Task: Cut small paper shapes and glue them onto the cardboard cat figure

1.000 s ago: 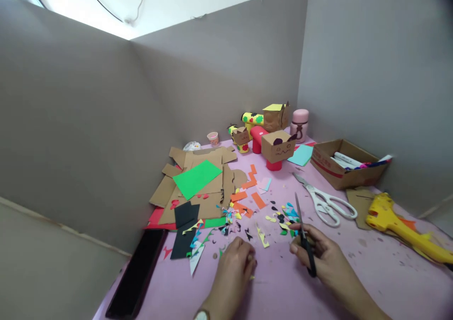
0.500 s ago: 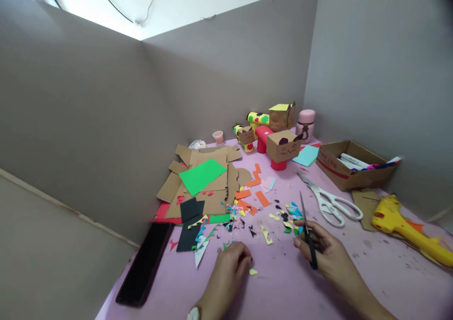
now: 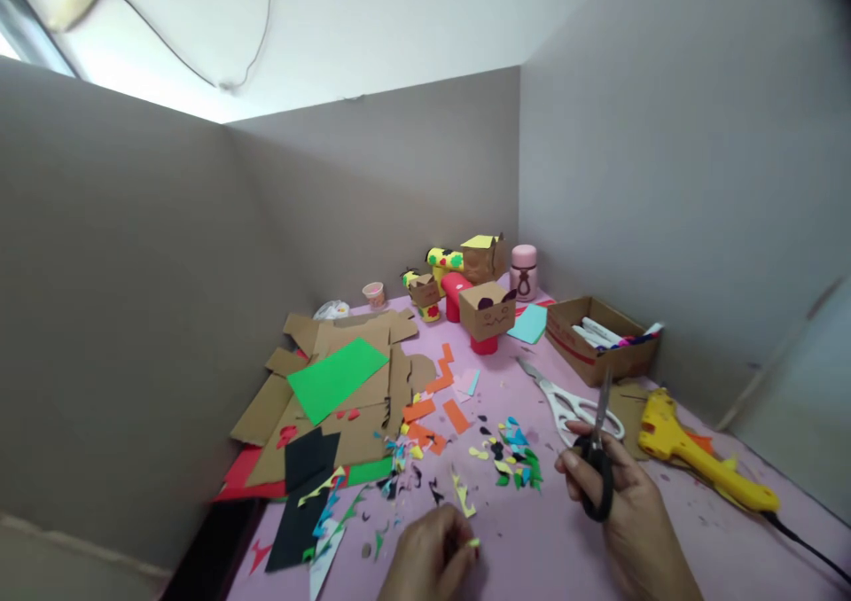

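My left hand (image 3: 429, 552) is closed low in the middle, pinching a small yellow paper piece (image 3: 474, 543) between thumb and fingertips. My right hand (image 3: 621, 495) is wrapped round the handles of black-handled scissors (image 3: 602, 446), blades pointing up and away. Between the hands and a little beyond lies a pile of small cut paper shapes (image 3: 522, 455) in blue, green, black and yellow. A curled yellow paper scrap (image 3: 464, 492) lies just past my left hand. White scissors (image 3: 565, 401) rest on the table beyond my right hand, partly covered by its fingers.
Flattened cardboard (image 3: 363, 437) with a green sheet (image 3: 339, 378) lies left, black paper (image 3: 302, 495) and a phone (image 3: 216, 539) nearer. Cardboard-headed animal figures (image 3: 488, 313) and a pink bottle (image 3: 524, 273) stand behind. A box of markers (image 3: 575, 353) and yellow glue gun (image 3: 705, 459) are right.
The yellow paper piece, earlier loose on the table beside my left hand, is now pinched in it. My right hand has turned the scissors more upright. The view has shifted upward and right.
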The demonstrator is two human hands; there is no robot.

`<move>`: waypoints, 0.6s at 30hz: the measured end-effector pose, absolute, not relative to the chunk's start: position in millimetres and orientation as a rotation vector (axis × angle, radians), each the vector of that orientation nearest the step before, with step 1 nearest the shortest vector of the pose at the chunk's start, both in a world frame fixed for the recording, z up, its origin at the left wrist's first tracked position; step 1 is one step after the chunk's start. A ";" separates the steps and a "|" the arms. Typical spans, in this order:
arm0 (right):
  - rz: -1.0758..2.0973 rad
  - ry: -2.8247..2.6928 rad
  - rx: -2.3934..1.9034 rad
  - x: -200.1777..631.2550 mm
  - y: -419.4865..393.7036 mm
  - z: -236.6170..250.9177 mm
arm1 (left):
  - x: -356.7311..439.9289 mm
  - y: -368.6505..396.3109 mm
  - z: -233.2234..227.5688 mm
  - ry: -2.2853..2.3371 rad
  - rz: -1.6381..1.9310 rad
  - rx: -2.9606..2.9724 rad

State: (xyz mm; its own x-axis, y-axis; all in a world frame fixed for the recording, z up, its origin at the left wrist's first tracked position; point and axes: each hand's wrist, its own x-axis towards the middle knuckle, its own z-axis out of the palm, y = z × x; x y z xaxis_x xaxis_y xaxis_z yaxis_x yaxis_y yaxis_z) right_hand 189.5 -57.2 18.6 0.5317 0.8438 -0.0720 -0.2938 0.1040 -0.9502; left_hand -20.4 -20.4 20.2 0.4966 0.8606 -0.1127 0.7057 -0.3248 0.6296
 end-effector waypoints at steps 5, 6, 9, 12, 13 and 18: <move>0.949 -0.520 -1.096 188.1 -47.9 13.7 | 28.6 15.2 31.3 1.254 0.594 2.289; 0.943 -0.520 -1.088 187.3 -46.4 12.7 | 31.9 20.3 28.6 1.247 0.618 2.339; 0.938 -0.504 -1.077 186.9 -45.5 11.9 | 23.7 26.9 14.6 1.240 0.665 2.462; 0.985 -0.510 -1.066 188.8 -48.7 14.0 | -2.7 22.9 1.5 1.284 0.716 2.559; 1.006 -0.523 -1.065 189.3 -49.8 15.0 | -12.5 20.8 -0.5 1.277 0.678 2.604; 1.024 -0.495 -1.122 189.0 -51.8 18.3 | -45.1 20.7 5.1 1.532 0.504 2.719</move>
